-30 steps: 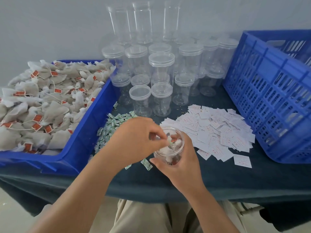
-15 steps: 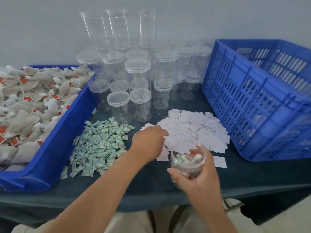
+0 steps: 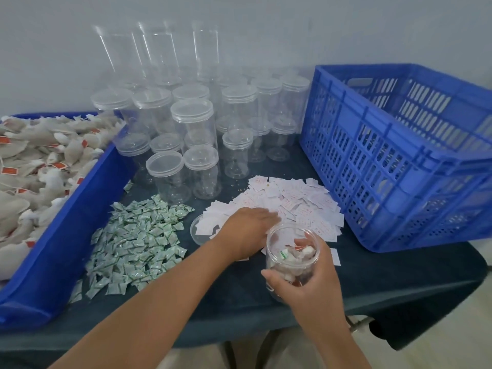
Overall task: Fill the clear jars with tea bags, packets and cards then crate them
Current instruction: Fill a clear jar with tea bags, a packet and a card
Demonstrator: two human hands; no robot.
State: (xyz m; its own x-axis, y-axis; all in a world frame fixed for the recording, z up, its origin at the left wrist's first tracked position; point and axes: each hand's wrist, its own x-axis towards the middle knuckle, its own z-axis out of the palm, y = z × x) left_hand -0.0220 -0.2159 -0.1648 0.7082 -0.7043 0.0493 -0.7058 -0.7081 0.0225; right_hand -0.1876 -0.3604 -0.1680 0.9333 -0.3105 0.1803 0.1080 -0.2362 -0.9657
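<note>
**Card step: peel one, drop it in**

Right hand (image 3: 308, 283) grips the open jar (image 3: 291, 251), fingers curled round its wall. Inside are tea bags (image 3: 302, 255) and one green packet (image 3: 283, 253); no card seen.

Left hand (image 3: 247, 230) is just beyond the jar, fingers flat on the card pile (image 3: 298, 206), nothing visibly pinched.

Suggest sliding a single card off with one fingertip, pinching its edge, and tilting the jar mouth toward those fingers.

Loose lid (image 3: 198, 231) lies just left of the left fingers, partly under cards, so free it before capping.

Empty jars (image 3: 191, 134) stand beyond the fingertips, and the crate (image 3: 399, 161) is off to their right.
</note>
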